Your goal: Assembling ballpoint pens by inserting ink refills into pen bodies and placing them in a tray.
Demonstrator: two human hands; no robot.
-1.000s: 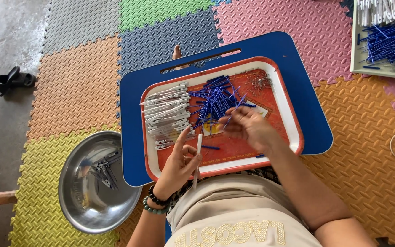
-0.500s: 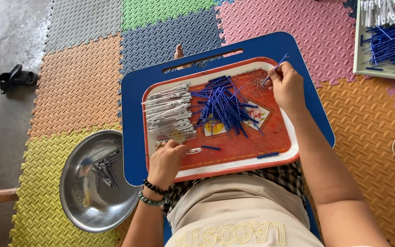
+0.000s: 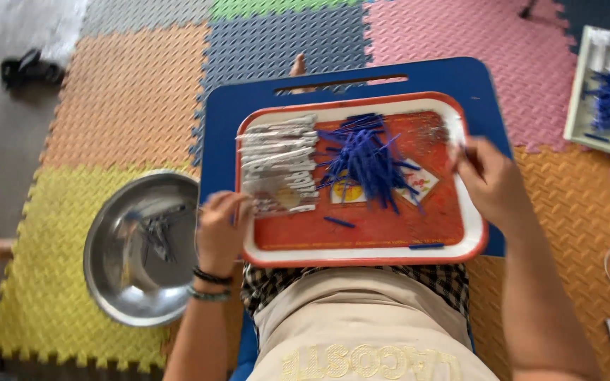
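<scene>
Blue thin sticks [image 3: 368, 159] lie in a loose heap at the middle of the red tray [image 3: 361, 240], with a row of silvery-white tubes [image 3: 278, 162] stacked side by side just to their left. A few stray blue pieces [image 3: 338, 222] lie apart from the heap near the tray's front rim. The tray rests on a blue lap board [image 3: 453, 77] across the person's knees.

The left hand [image 3: 222, 224] sits at the tray's left edge, fingers curled in on something thin; what it pinches is too blurred to tell. The right hand [image 3: 490, 182] hovers over the right side of the tray, fingers drawn narrow together, and I cannot tell whether it grips anything.

The heap looks easy to scatter: a brush from either wrist could flick light sticks over the low rim onto the foam mats [image 3: 107, 106]. The board sits on the lap, so a shift of the legs could tip tray and all. The steel bowl [image 3: 139, 247] stands beside the left forearm, close enough for an elbow to knock.

The bowl's contents are a dark smear. A second tray [image 3: 579, 106] at the upper right is cut off by the frame edge, and a dark object [image 3: 26, 69] on the floor at upper left is not identifiable.
</scene>
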